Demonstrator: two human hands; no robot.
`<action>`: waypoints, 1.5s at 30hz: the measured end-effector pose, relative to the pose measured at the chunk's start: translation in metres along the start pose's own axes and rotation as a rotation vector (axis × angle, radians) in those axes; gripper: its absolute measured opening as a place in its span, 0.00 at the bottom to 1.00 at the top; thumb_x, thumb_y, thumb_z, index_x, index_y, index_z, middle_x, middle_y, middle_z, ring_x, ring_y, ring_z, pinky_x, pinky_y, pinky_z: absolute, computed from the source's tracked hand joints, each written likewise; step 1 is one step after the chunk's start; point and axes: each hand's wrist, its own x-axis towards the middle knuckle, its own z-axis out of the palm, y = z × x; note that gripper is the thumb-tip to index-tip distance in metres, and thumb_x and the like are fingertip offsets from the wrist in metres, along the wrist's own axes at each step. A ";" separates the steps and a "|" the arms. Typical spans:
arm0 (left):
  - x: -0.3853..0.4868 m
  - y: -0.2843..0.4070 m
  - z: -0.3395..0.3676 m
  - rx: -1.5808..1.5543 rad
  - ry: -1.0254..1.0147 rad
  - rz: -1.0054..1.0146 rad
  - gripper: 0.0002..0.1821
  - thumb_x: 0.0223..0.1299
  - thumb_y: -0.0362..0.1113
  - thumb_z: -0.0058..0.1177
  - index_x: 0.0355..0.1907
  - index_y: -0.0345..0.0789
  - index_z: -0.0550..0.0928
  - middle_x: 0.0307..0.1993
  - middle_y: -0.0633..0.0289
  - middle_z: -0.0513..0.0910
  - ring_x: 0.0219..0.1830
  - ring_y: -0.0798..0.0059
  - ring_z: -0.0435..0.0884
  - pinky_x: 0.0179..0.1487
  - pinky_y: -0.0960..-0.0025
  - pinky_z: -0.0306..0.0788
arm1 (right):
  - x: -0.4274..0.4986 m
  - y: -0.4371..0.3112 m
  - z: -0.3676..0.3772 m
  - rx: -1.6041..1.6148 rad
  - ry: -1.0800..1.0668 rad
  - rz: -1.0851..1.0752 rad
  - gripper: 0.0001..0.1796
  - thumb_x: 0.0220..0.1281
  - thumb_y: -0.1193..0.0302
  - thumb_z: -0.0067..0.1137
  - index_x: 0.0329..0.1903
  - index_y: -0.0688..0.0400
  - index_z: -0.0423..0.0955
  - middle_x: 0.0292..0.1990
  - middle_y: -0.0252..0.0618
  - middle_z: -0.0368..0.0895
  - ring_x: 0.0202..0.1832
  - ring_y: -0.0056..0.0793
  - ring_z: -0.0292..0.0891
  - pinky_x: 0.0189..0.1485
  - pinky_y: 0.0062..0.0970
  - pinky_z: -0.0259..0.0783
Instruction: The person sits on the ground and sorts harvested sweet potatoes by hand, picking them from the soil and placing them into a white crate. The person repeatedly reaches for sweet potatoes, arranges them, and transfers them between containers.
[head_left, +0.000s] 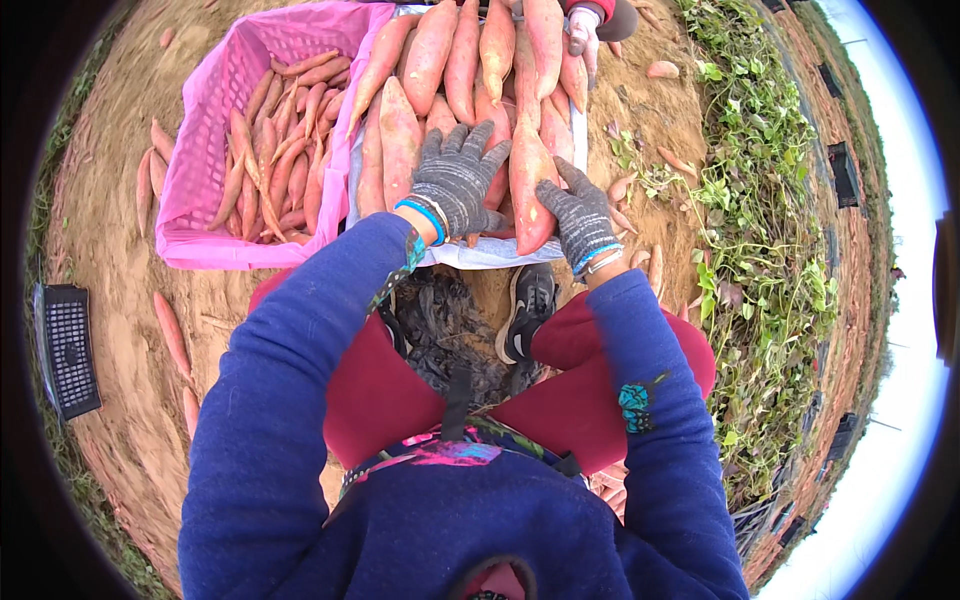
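My left hand (459, 180), in a grey knitted glove, lies with its fingers spread over large pinkish sweet potatoes (400, 142) packed in a lined crate (480, 255). At that crate's right side, my right hand (583, 217), gloved alike, touches the right side of one large sweet potato (532, 195). This one lies on top of others, its lower end near the crate's front edge. How far my right fingers reach around it is hidden. The crate's liner is pale, and its walls are mostly covered.
Left of it, a pink-lined crate (247, 255) holds many thin sweet potatoes (285, 150). Another person's gloved hand (583, 37) is at the far right corner. Loose sweet potatoes (172, 334) lie on soil. A black crate (69, 349) stands left; green vines (757, 225) grow right.
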 end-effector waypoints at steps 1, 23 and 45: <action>0.000 0.003 0.002 0.000 -0.006 -0.033 0.53 0.41 0.60 0.66 0.72 0.44 0.62 0.72 0.50 0.59 0.73 0.48 0.56 0.73 0.40 0.47 | 0.003 -0.002 0.006 -0.103 0.046 -0.008 0.38 0.55 0.62 0.64 0.67 0.66 0.65 0.56 0.59 0.77 0.56 0.43 0.77 0.59 0.36 0.71; -0.021 -0.041 0.003 0.048 0.112 -0.122 0.37 0.59 0.58 0.53 0.66 0.36 0.70 0.65 0.50 0.70 0.71 0.45 0.60 0.73 0.49 0.51 | 0.052 -0.040 0.040 -0.800 0.295 -0.465 0.35 0.62 0.55 0.57 0.63 0.67 0.66 0.59 0.60 0.72 0.61 0.54 0.69 0.63 0.46 0.63; -0.016 -0.077 0.014 -0.168 0.386 -0.353 0.46 0.58 0.51 0.57 0.72 0.27 0.57 0.69 0.37 0.61 0.73 0.45 0.58 0.75 0.56 0.52 | 0.070 -0.036 0.029 -0.738 0.161 -0.328 0.38 0.66 0.46 0.47 0.71 0.57 0.61 0.69 0.55 0.62 0.71 0.50 0.59 0.71 0.52 0.51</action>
